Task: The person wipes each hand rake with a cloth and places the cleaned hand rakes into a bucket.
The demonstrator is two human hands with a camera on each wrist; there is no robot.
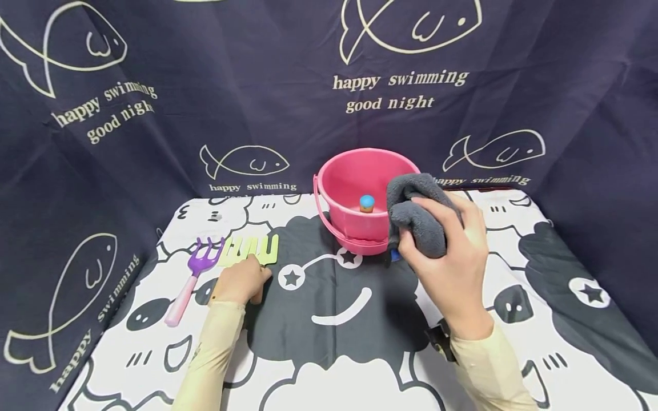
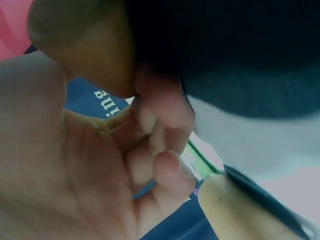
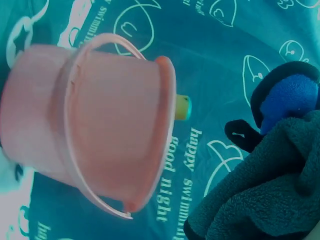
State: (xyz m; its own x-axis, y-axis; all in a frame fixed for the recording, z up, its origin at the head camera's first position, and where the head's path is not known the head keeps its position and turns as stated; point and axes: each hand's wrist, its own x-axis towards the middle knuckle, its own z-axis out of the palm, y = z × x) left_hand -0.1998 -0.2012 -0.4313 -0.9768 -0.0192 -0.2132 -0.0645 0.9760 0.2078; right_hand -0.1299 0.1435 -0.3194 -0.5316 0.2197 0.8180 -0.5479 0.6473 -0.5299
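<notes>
My right hand [image 1: 452,251] grips a bunched grey fluffy cloth [image 1: 418,191] in the air at the right front of a pink bucket [image 1: 360,234]. In the right wrist view the cloth [image 3: 265,185] has a blue part [image 3: 290,100] with a dark edge and a small dark loop. Over the table at the left, my left hand [image 1: 239,279] has its fingers curled at a yellow-green toy rake [image 1: 252,248]. The rake's tines show beyond the knuckles. The hand hides most of its tan handle [image 2: 235,210].
Inside the bucket is a small blue-topped yellow piece [image 1: 366,203]. A purple toy fork [image 1: 204,260] with a pink handle lies left of the rake. Dark printed curtains [image 1: 288,114] hang behind and beside the cloth-covered table [image 1: 334,342].
</notes>
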